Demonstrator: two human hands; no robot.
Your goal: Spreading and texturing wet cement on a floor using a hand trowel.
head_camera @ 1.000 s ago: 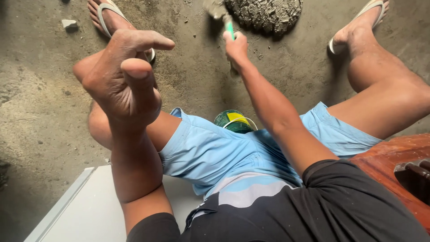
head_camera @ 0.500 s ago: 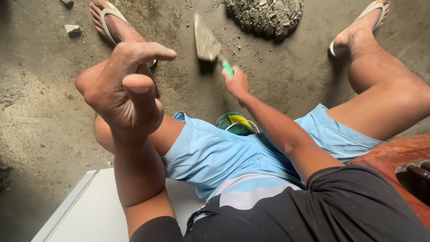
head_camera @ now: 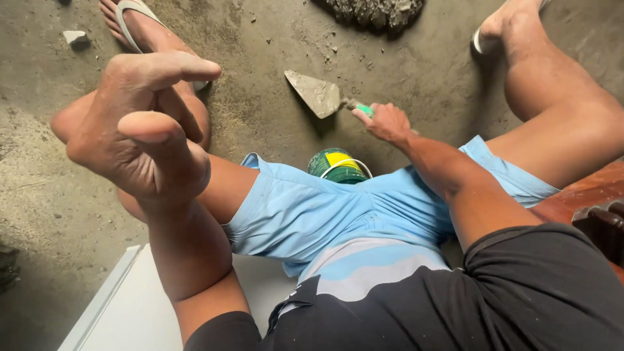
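Trowel point(head_camera: 316, 93) drawn back toward green-yellow can point(head_camera: 338, 165); right hand point(head_camera: 388, 122) gripping.

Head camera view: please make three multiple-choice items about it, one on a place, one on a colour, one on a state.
1. Where does the green and yellow round container stand?
A. between the person's thighs
B. on the white board
C. beside the stone chip

2. What colour is the handle of the grey pointed metal trowel?
A. red
B. green
C. black

3. How is the left hand?
A. gripping the trowel
B. flat on the floor
C. raised and holding nothing

Answers: 1 A, it shows in front of the light blue shorts. 2 B, green shows by the right hand. 3 C, nothing lies in its palm.
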